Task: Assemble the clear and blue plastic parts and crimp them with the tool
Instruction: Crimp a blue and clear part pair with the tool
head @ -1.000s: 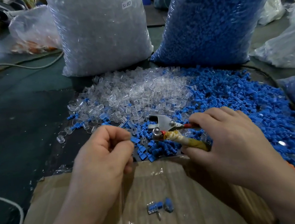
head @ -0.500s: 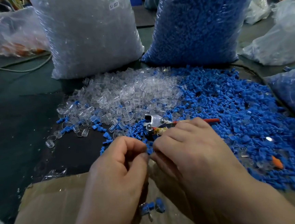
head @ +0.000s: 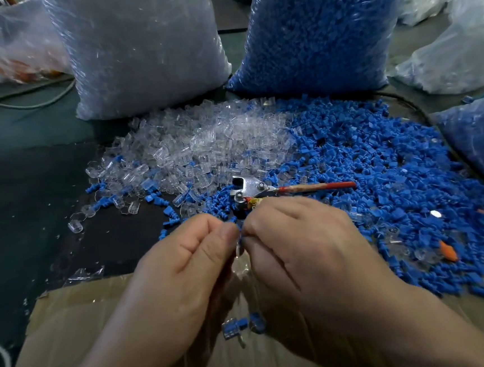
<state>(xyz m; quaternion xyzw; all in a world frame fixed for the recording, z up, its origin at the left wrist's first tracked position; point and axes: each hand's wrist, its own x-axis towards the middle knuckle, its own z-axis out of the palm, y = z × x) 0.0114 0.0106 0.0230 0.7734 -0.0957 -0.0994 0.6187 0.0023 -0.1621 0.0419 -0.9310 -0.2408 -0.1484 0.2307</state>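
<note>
A: Where is the thing they are making?

B: Right between the two hands, near the front edge of the table. The left hand [head: 184,276] and the right hand [head: 308,253] both pinch one little piece [head: 239,248]. I see a clear bit and a speck of blue on it. I cannot tell which hand has which bit.

A: What are the fingers [head: 211,253] doing?

B: They are curled in. On each hand the thumb and first finger press together on the piece.

A: Is it heavy?

B: I think it is very light, and hard and smooth too. It looks slippery, so it could pop out. Hold it by its flat sides, with just the tips.

A: Will it break?

B: It is thin, so a big squeeze might crack it. Push the bits in straight.

A: And the tool [head: 250,188]?

B: It lies on the blue pile [head: 379,165], near the middle of the table, just past the hands. Metal is heavier, so take it by the red handle [head: 323,187]. The other handle goes behind the right hand, and I cannot tell if it is held.

A: What is on the cardboard [head: 72,330]?

B: Two small pieces [head: 238,327] that look done.
</note>
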